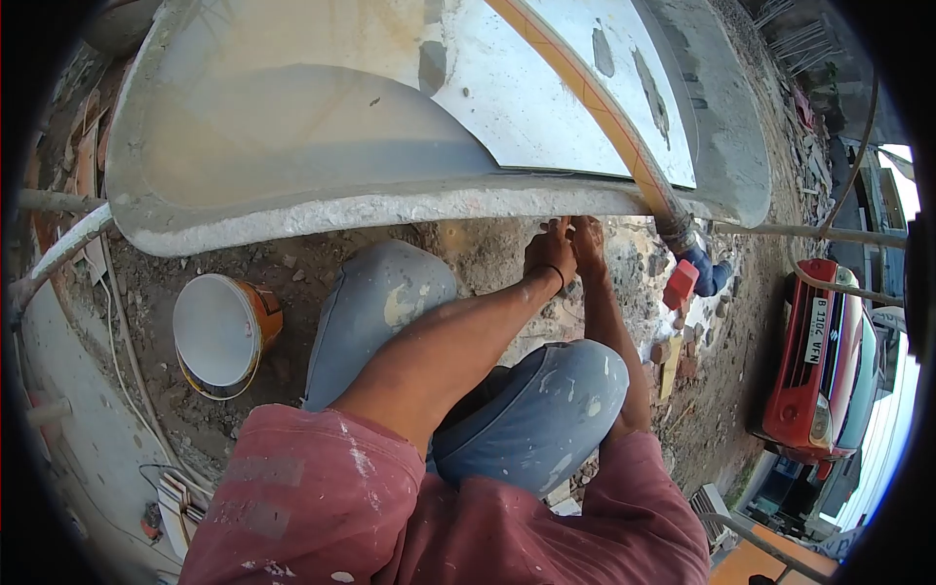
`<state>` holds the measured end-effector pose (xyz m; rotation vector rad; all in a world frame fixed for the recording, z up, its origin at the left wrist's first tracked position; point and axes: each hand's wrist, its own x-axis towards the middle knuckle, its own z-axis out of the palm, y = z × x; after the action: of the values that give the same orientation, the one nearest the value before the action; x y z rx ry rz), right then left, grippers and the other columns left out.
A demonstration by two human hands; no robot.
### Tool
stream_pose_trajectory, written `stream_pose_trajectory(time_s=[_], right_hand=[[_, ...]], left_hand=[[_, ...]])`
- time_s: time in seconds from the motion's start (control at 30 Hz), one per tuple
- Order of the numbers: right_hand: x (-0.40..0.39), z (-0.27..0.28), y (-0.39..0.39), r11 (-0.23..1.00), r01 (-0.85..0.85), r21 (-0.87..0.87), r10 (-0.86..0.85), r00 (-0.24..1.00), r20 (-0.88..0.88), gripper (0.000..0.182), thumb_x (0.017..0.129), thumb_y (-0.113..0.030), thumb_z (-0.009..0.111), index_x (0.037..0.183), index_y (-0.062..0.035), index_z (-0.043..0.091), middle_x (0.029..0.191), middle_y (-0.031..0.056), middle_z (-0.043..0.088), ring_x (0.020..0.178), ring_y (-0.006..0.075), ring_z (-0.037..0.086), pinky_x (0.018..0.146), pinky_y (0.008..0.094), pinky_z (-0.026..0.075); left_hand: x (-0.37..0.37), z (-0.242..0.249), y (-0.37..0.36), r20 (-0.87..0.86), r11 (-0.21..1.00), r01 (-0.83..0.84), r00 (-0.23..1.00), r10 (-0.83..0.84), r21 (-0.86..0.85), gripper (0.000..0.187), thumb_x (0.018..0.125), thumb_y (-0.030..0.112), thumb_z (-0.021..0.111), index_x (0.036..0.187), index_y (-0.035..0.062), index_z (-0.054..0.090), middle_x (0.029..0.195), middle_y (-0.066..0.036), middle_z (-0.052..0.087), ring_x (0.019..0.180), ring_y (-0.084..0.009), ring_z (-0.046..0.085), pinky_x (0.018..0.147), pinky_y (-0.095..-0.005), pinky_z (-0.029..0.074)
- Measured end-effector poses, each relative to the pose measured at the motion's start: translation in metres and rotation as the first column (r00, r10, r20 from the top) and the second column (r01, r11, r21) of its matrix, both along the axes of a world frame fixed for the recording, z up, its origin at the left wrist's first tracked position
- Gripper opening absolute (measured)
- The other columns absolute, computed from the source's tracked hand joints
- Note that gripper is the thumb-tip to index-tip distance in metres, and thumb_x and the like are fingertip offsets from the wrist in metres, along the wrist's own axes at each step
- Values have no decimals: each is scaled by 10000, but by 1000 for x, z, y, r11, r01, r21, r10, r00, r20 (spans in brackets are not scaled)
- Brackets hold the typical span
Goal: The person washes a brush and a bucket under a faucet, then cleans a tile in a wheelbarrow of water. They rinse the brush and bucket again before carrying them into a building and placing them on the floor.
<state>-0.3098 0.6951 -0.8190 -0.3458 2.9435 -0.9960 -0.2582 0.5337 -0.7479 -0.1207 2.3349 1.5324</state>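
Observation:
My left hand, with a dark band at the wrist, is close beside my right hand. Both reach up to the underside of the rough edge of a wide pale slab. The fingers look bent and drawn together; whatever they grip is hidden by the hands and the edge. On the slab lie shallow murky water and a white sheet with grey smears. A yellowish hose with red lines runs over the sheet and the edge, ending by a blue piece and a red piece.
A bucket with a white inside and orange outer wall stands at the left. Rubble and mortar spots cover the ground around my paint-stained knees. Pipes extend from both sides. A red car appears sideways at the right.

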Motion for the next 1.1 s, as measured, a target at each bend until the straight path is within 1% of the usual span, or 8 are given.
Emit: stream_pose_trajectory(time_s=[0.1,0.17,0.33,0.43,0.53,0.7,0.93,1.1], right_hand=[[-11,-29,36,976,20,-215,-19,1000,7,293,927,-252,450,954,13,573,966,152,603,970,332,608,787,427,505],[-4,14,22,206,461,-863,243,830,502,223,912,-200,477,977,-2,556,1038,154,593,982,345,599,849,478,487],[5,17,28,-45,551,-834,243,815,525,201,889,-123,525,1021,27,542,1050,151,586,1033,328,574,894,494,477],[-9,-42,51,-543,602,-586,298,790,536,228,887,-56,523,1093,42,518,1116,178,565,1083,351,541,987,510,422],[7,-16,25,-555,461,-693,305,887,347,331,955,-156,425,1228,28,457,1182,176,541,1145,334,507,1035,480,384],[16,5,13,-464,529,-711,327,848,417,320,889,-190,569,1122,22,511,1093,200,587,965,299,612,831,457,526],[22,43,-9,434,428,-793,-230,903,361,119,774,-26,572,863,44,609,779,151,665,701,231,664,622,334,547],[17,45,-20,910,359,-208,-395,904,-166,128,726,-55,588,815,-4,665,744,162,667,713,307,666,638,368,522]], left_hand=[[0,-6,4,-117,995,101,988,-99,10,331,870,148,469,1186,59,437,901,-212,633,821,-376,625,737,-460,503],[1,-17,13,-138,982,186,974,-178,44,242,873,168,468,1081,49,500,888,-213,627,804,-389,615,719,-460,484],[6,-39,21,-228,968,132,970,-82,215,170,876,182,490,945,35,539,792,-181,624,681,-317,622,627,-411,494],[10,-33,12,236,852,-38,966,-102,521,195,897,229,475,883,46,542,617,-88,539,495,-180,524,433,-335,415],[6,-42,8,368,748,-119,913,-175,653,160,904,210,476,872,70,549,586,-15,474,457,-122,461,391,-311,377],[9,-1,-4,509,676,-198,808,-298,710,223,974,311,455,986,105,539,596,39,365,494,-67,325,500,-232,374],[-8,-9,-2,636,841,-199,744,-205,504,235,968,277,462,1002,53,527,617,32,381,504,-72,334,469,-243,353],[-5,-4,-1,437,952,-8,889,-134,307,246,938,258,469,981,25,539,623,15,402,484,-81,352,429,-246,364]])
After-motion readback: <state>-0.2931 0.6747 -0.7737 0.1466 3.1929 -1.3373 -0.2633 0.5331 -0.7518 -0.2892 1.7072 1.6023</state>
